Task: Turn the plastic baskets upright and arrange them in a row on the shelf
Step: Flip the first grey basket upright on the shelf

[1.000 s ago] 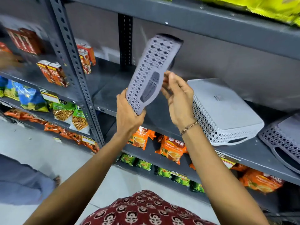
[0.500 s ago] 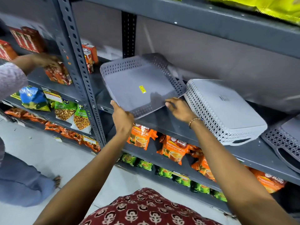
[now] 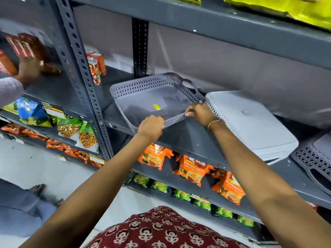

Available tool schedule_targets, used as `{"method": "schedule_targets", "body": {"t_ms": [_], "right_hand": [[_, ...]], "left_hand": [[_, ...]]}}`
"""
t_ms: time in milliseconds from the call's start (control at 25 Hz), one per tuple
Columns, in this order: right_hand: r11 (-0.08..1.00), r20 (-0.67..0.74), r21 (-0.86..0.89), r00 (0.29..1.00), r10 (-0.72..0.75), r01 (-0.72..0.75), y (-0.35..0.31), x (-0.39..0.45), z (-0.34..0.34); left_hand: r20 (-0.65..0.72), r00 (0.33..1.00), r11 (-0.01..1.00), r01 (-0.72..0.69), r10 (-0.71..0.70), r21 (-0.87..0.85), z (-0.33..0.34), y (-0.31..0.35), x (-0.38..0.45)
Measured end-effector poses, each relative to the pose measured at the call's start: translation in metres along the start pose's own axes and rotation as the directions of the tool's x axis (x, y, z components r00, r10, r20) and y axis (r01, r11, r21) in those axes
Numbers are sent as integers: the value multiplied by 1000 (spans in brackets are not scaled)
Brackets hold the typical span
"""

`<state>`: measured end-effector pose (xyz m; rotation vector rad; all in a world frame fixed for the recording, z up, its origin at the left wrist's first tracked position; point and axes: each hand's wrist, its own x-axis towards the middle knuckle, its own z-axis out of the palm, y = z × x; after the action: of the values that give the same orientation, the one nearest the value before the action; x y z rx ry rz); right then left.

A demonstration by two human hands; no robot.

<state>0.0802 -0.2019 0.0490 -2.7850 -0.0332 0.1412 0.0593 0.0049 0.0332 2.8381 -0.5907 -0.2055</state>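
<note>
Both hands (image 3: 151,126) on upright lattice basket (image 3: 143,102)

A shop: grey slotted-steel shelving (image 3: 84,72) stocked with tea packets (image 3: 193,170) and snack bags (image 3: 69,127).

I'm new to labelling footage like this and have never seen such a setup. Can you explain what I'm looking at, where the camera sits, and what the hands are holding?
There is no machine here: a person wears one wide-angle camera on the head, looking forward and down at their own bare arms. The left hand and right hand both grip the near rim of a grey plastic basket, which sits open side up on a grey metal shelf. Right beside it lies a white basket, upside down, and a third grey basket shows at the frame's right edge. Orange tea packets fill the shelf below. Another person's blurred hand reaches into the left shelves.
</note>
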Motion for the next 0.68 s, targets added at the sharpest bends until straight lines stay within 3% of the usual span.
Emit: {"method": "schedule_targets", "body": {"t_ms": [120, 320, 560, 680], "right_hand": [[1000, -52, -18, 998, -19, 18, -9, -6, 6], [964, -285, -262, 952, -114, 37, -62, -31, 54], [977, -314, -209, 943, -109, 43, -80, -38, 66], [994, -260, -61, 960, -101, 88, -79, -41, 61]], "left_hand": [[-21, 1000, 992, 14, -11, 129, -9, -10, 9], [60, 998, 989, -3, -5, 145, -35, -66, 24], [141, 990, 996, -40, 29, 78, -40, -92, 27], [167, 984, 995, -69, 57, 67, -41, -87, 23]]}}
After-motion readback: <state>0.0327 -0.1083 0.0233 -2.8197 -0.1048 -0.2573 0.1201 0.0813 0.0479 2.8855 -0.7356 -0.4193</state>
